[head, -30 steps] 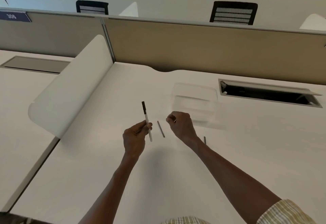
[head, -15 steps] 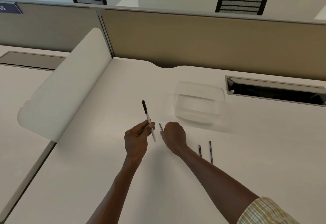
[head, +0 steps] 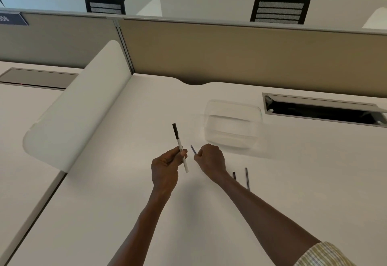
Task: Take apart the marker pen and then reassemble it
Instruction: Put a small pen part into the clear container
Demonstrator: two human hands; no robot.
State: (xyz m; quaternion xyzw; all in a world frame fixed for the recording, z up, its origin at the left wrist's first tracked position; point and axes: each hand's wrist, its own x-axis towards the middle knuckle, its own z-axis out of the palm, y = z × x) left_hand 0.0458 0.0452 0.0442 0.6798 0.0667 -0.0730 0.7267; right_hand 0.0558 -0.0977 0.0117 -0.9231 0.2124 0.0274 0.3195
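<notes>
Left hand (head: 167, 166) up over the desk (head: 125, 213), fingers and thumb curled round the marker pen (head: 180, 148), gripping it at mid-barrel. Pen tilted, black cap end pointing up and away, white barrel end sticking out below the fingers toward the camera. Held clear of the desk surface.

Right hand (head: 210, 160) just beside the left, knuckles up, fingers curled in tight. Pinching a thin dark rod (head: 193, 149), short length poking out up and to the left from between the fingertips. Rest of it hidden inside the fist. Rod tip near the pen barrel, not touching it.

Down on the desk, just right of the right wrist: two more thin dark rods, a shorter one (head: 234, 175) partly hidden behind the forearm, a longer one (head: 247, 178) beside it, lying roughly parallel, pointing away from the camera.

Beyond the right hand, a clear plastic tray (head: 232, 124) sitting on the desk, hard to make out against the white top. Farther right, an open cable slot (head: 320, 109) in the desk, dark inside. White curved divider (head: 79, 106) on the left, tan partition (head: 230, 54) along the back, two black chair backs above it. Striped sleeve (head: 322, 255) at the lower right corner.
</notes>
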